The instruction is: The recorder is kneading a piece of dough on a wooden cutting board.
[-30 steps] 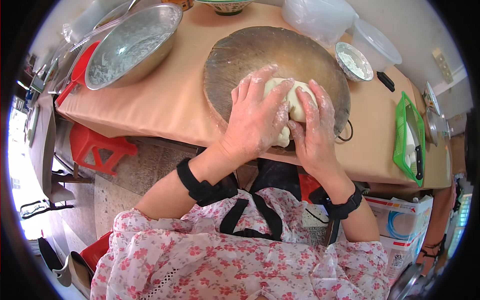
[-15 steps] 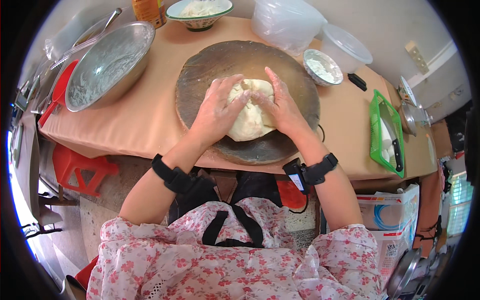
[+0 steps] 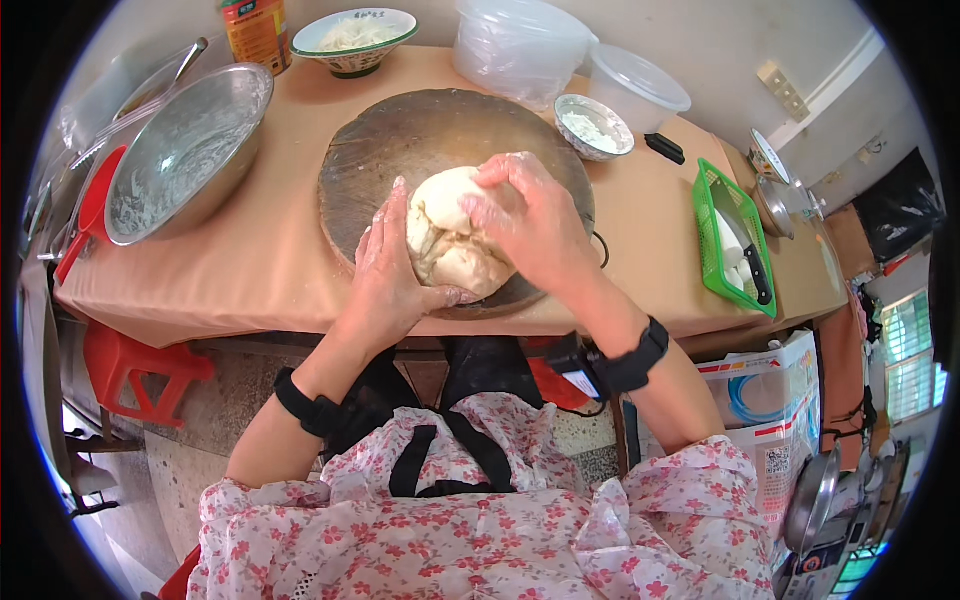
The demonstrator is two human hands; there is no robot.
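A pale lump of dough (image 3: 450, 200), creased and folded across its middle, is on the near part of a round wooden board (image 3: 365, 150). My left hand (image 3: 383, 275) cups its left side, fingers along the edge and thumb under the near end. From the right, my right hand (image 3: 530, 215) curls its fingers and thumb onto the upper right of the dough, hiding that edge. Both hands carry flour smears.
At left stand a floury metal bowl (image 3: 190, 150) and a red-handled tool (image 3: 92, 205). Behind the board are a patterned bowl of white shreds (image 3: 355, 35), a small flour bowl (image 3: 595, 128) and clear plastic tubs (image 3: 640, 80). At right, a green basket (image 3: 712, 240) holds a knife (image 3: 757, 270).
The dough has been turned, and its creased side now faces up. My left hand moved down its left side; my right hand bent its fingers over the top. The whole view shifted slightly.
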